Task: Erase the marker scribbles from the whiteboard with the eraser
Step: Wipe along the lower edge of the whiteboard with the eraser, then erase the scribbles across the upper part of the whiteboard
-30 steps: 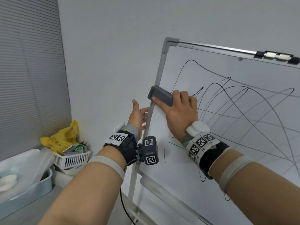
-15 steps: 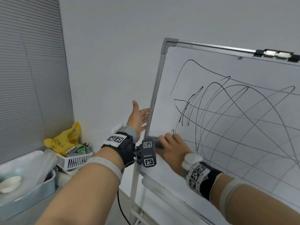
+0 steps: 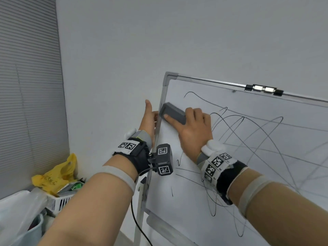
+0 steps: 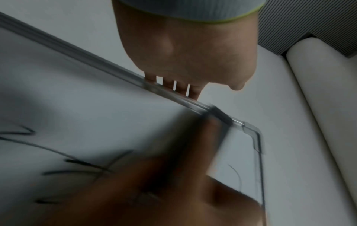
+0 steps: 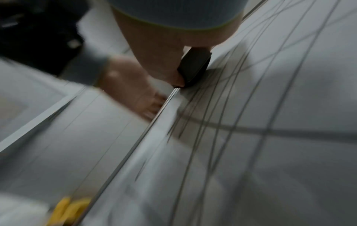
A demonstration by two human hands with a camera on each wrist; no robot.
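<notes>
The whiteboard (image 3: 193, 222) stands tilted and is covered in looping black marker scribbles (image 3: 248, 139). My right hand (image 3: 193, 128) grips a dark grey eraser (image 3: 173, 113) and presses it on the board's upper left, right against the left frame. The right wrist view shows the eraser (image 5: 195, 67) under my thumb, touching the board. My left hand (image 3: 148, 119) is at the left frame edge, with its fingers reaching behind the frame and its thumb sticking up free. In the blurred left wrist view, its fingers (image 4: 173, 86) disappear behind the frame.
A black and white clip (image 3: 264, 89) sits on the board's top frame, and a pen tray (image 3: 168, 229) runs under the board. A yellow bag (image 3: 55, 173), a white basket (image 3: 58, 201) and a translucent bin (image 3: 17, 219) crowd the lower left. Window blinds (image 3: 26, 86) cover the left wall.
My right hand swept the eraser down the board's left side, then back up to the upper left edge. Strokes along that strip are gone. My left hand stayed on the frame.
</notes>
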